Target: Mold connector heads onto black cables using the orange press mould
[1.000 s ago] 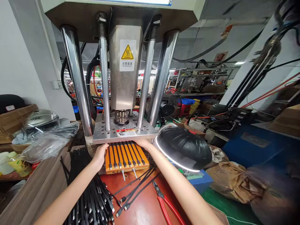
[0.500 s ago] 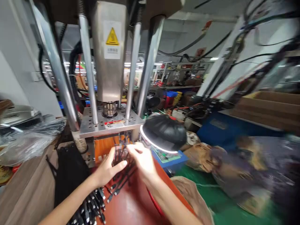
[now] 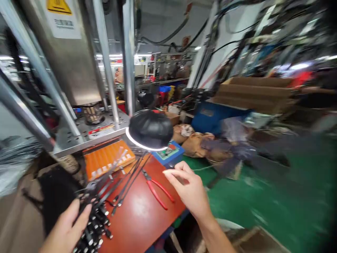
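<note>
My left hand (image 3: 71, 223) is at the lower left, thumb and fingers closed around black cables (image 3: 106, 191) blurred by motion. Beneath and beside it lies a pile of black cables with pale metal plugs (image 3: 94, 228). Over the right edge of the red-brown table (image 3: 147, 225), my right hand (image 3: 188, 186) is raised with thumb and fingertips pinched together; what is between them, if anything, cannot be made out. Red-handled pliers (image 3: 157, 193) lie on the table to its left. A few more black cables (image 3: 131, 181) stretch across the table toward an orange mould block (image 3: 105, 158).
The press (image 3: 65, 52) with steel columns stands at the left, its metal plate (image 3: 79, 140) above the orange block. A black lamp (image 3: 150, 129) with a lit ring overhangs a blue box (image 3: 171, 154). Cardboard boxes (image 3: 252, 93) and bags (image 3: 197, 144) are at the right.
The view has swung right. Both hands have left the orange block and moved apart: my left hand to the cable pile with cables, my right hand out to the right. The pliers now show.
</note>
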